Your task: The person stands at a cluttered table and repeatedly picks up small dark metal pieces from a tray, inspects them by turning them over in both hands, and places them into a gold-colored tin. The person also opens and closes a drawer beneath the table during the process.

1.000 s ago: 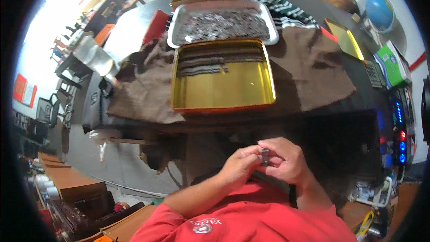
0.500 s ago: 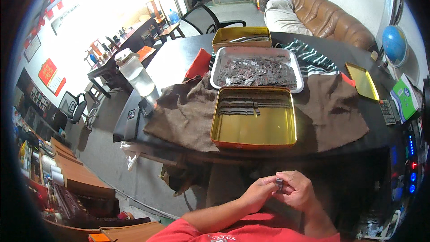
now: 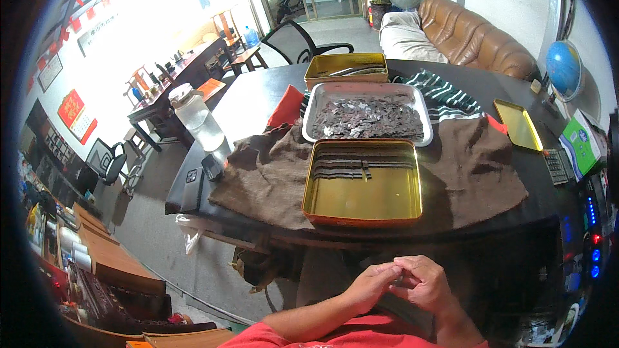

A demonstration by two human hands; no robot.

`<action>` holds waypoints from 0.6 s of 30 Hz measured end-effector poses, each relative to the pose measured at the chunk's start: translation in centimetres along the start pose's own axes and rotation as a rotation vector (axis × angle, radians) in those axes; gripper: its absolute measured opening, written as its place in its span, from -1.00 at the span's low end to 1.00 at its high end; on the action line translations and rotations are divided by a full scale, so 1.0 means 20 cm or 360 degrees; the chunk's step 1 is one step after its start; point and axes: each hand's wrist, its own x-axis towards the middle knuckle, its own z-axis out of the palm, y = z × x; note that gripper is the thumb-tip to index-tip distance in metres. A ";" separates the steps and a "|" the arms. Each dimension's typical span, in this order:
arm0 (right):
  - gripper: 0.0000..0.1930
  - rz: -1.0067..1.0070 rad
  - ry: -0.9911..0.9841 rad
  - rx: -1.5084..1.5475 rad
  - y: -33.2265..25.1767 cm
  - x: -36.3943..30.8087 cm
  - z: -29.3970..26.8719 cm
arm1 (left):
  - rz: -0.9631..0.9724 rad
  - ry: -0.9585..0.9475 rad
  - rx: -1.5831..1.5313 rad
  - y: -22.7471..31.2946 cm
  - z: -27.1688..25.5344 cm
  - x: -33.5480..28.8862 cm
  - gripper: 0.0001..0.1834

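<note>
— Well, where are our hands?
— Our left hand [image 3: 373, 283] and right hand [image 3: 422, 281] meet fingertip to fingertip below the table edge; whatever they pinch is hidden.
— And beyond?
— One gold tin [image 3: 363, 212], one silver tray [image 3: 308, 122] of small dark pieces [image 3: 367, 118], two more gold tins behind and right.

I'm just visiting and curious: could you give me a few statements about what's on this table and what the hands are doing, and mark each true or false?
1. The left hand and right hand meet below the table edge. True.
2. The silver tray is heaped with small dark pieces. True.
3. The gold tin nearest the person is completely full. False: only a few dark strips lie at its far end.
4. A blue globe stands at the right. True.
5. The brown cloth lies on the floor. False: it is spread on the table under the tin.
</note>
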 end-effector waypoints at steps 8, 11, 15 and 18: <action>-0.41 0.0027 -0.0067 -0.0054 0.02 -0.01 -0.02 | -0.0026 -0.0278 -0.0238 0.03 0.01 -0.01 -0.51; -0.39 0.0193 -0.0064 0.0102 0.01 -0.02 -0.03 | -0.0149 -0.0325 -0.0351 0.06 0.03 -0.04 -0.35; -0.38 0.0279 -0.0001 0.0237 -0.03 -0.02 -0.04 | -0.0244 -0.0268 -0.0260 0.09 0.07 -0.04 -0.24; -0.36 0.0293 0.0048 0.0224 -0.03 -0.01 -0.04 | -0.0243 -0.0316 -0.0256 0.09 0.08 -0.03 -0.22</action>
